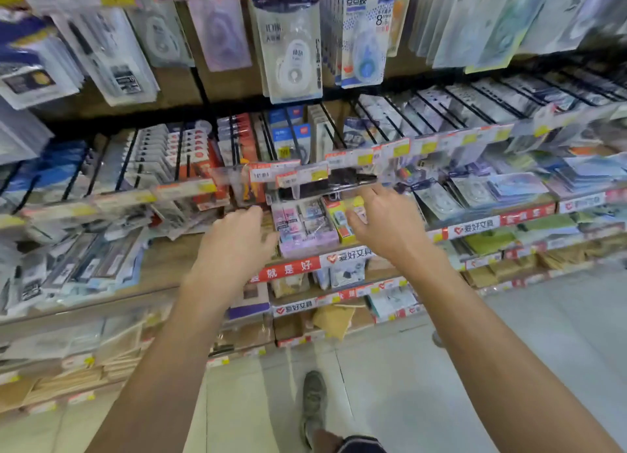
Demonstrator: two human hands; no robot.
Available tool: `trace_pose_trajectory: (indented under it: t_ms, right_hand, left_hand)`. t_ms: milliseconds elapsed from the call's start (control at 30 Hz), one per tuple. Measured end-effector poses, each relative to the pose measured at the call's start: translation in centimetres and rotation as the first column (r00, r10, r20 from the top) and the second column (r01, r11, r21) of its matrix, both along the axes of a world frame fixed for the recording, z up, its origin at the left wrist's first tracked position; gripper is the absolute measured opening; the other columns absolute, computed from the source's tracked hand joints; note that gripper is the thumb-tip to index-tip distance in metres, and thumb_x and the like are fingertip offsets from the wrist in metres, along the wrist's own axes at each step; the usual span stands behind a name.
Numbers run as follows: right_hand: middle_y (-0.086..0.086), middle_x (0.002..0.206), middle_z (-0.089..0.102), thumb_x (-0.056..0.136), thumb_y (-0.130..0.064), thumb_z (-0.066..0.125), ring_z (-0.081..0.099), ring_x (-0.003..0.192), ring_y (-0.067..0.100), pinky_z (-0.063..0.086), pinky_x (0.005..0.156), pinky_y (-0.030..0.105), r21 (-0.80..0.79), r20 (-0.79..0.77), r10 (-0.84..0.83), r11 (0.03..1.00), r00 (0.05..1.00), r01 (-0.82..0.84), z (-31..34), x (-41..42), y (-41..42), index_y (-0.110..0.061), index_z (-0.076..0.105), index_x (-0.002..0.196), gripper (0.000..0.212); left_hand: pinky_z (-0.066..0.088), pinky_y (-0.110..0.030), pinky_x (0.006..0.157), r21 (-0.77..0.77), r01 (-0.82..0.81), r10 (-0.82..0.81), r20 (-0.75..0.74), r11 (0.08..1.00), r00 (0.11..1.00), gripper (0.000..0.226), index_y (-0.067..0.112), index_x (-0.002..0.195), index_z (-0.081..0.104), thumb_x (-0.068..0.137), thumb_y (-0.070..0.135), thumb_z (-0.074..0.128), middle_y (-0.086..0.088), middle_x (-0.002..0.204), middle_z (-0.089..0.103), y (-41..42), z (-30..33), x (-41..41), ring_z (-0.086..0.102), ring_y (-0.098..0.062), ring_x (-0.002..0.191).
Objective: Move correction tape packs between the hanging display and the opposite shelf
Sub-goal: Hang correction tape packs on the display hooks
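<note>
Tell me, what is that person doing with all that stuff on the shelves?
A person is standing at a stationery shop's shelves and reaching in with both bare hands. The left hand and the right hand are stretched out toward a shelf of small pastel boxes, just under the row of price tags. Neither hand seems to be holding anything yet. Correction tape packs hang on hooks higher up, untouched. The picture is blurry, so exactly what the fingers touch is hard to tell.

Price-tag rail (305, 174) overhangs the eraser boxes (305, 225); packed pegs (291, 55) crowd above.
</note>
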State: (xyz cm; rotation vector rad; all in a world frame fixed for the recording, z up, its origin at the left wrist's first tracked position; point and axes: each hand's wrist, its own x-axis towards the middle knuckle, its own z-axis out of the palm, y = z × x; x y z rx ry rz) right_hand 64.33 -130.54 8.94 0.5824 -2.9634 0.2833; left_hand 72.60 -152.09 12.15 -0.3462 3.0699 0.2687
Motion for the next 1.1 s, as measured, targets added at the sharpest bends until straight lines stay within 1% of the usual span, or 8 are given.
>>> trace_pose_trajectory:
  t_ms: [133, 333, 467, 567, 633, 700, 867, 1100]
  right_hand:
    - [0.013, 0.13, 0.059, 0.101, -0.039, 0.049, 0.055, 0.12, 0.034, 0.047, 0.089, 0.044, -0.008, 0.131, 0.002, 1.0, 0.991, -0.001, -1.9, 5.0, 2.5, -0.008, 0.052, 0.136, 0.047]
    - [0.013, 0.118, 0.065, 0.097, -0.036, 0.054, 0.062, 0.108, 0.034, 0.048, 0.079, 0.04, -0.015, 0.234, -0.107, 0.993, 0.966, 0.113, -4.8, 12.2, 7.8, -0.007, 0.062, 0.118, 0.037]
    - [0.011, 0.122, 0.063, 0.097, -0.037, 0.055, 0.059, 0.114, 0.033, 0.048, 0.084, 0.04, -0.013, 0.264, -0.169, 0.984, 0.95, 0.179, -5.1, 15.1, 12.0, -0.011, 0.06, 0.121, 0.036]
    - [0.01, 0.129, 0.062, 0.098, -0.035, 0.055, 0.058, 0.118, 0.032, 0.048, 0.09, 0.04, -0.055, 0.292, -0.223, 0.967, 0.93, 0.249, -5.0, 16.1, 15.5, -0.012, 0.058, 0.13, 0.039]
    - [0.012, 0.127, 0.063, 0.098, -0.037, 0.055, 0.059, 0.117, 0.034, 0.05, 0.089, 0.041, -0.047, 0.306, -0.266, 0.955, 0.914, 0.294, -5.1, 16.3, 18.1, -0.012, 0.058, 0.13, 0.041]
    - [0.012, 0.122, 0.066, 0.098, -0.037, 0.054, 0.061, 0.114, 0.033, 0.048, 0.087, 0.039, -0.042, 0.345, -0.317, 0.935, 0.884, 0.352, -5.1, 16.4, 21.3, -0.013, 0.058, 0.128, 0.039]
    - [0.006, 0.113, 0.069, 0.099, -0.041, 0.05, 0.063, 0.106, 0.029, 0.052, 0.085, 0.039, -0.005, 0.429, -0.435, 0.875, 0.792, 0.483, -4.2, 16.8, 31.1, -0.018, 0.061, 0.119, 0.032]
    - [0.004, 0.123, 0.065, 0.1, -0.042, 0.051, 0.061, 0.11, 0.026, 0.048, 0.089, 0.034, 0.007, 0.493, -0.584, 0.744, 0.645, 0.668, -5.7, 18.8, 46.6, -0.018, 0.06, 0.125, 0.036]
  left_hand:
    - [0.048, -0.04, 0.081, 0.006, 0.048, -0.049, 0.04, 0.999, 0.998, 0.036, 0.014, 0.12, 0.059, 0.098, 0.042, 0.053, -0.011, 0.116, 0.066, 2.6, -3.0, 3.3, 0.061, -0.035, 0.108]
    - [0.045, -0.039, 0.071, 0.027, 0.193, -0.195, 0.088, 0.981, 0.977, 0.026, 0.014, 0.1, 0.056, 0.099, 0.04, 0.052, -0.014, 0.107, 0.067, 8.6, -5.7, 6.7, 0.063, -0.037, 0.099]
    - [0.044, -0.037, 0.074, -0.029, 0.301, -0.292, 0.168, 0.953, 0.941, 0.037, 0.015, 0.119, 0.06, 0.098, 0.044, 0.053, -0.011, 0.119, 0.066, 12.9, -6.2, 7.6, 0.063, -0.034, 0.108]
    - [0.047, -0.037, 0.074, -0.04, 0.401, -0.385, 0.208, 0.915, 0.899, 0.03, 0.017, 0.106, 0.054, 0.099, 0.045, 0.052, -0.01, 0.117, 0.065, 15.9, -6.4, 7.0, 0.062, -0.032, 0.105]
    - [0.048, -0.036, 0.077, -0.014, 0.453, -0.436, 0.25, 0.891, 0.865, 0.033, 0.015, 0.114, 0.054, 0.099, 0.044, 0.052, -0.012, 0.123, 0.063, 18.6, -6.3, 5.9, 0.061, -0.033, 0.11]
    - [0.051, -0.038, 0.085, -0.016, 0.521, -0.498, 0.272, 0.853, 0.823, 0.043, 0.013, 0.131, 0.05, 0.1, 0.044, 0.052, -0.014, 0.128, 0.062, 22.2, -6.2, 4.6, 0.06, -0.035, 0.114]
    - [0.049, -0.038, 0.09, -0.013, 0.69, -0.652, 0.315, 0.723, 0.689, 0.046, 0.017, 0.135, 0.047, 0.1, 0.047, 0.05, -0.016, 0.131, 0.059, 33.4, -4.7, 1.9, 0.056, -0.035, 0.12]
    - [0.042, -0.036, 0.075, -0.055, 0.834, -0.802, 0.248, 0.549, 0.544, 0.039, 0.014, 0.126, 0.05, 0.101, 0.045, 0.049, -0.012, 0.124, 0.061, 51.4, -1.6, -1.8, 0.059, -0.032, 0.111]
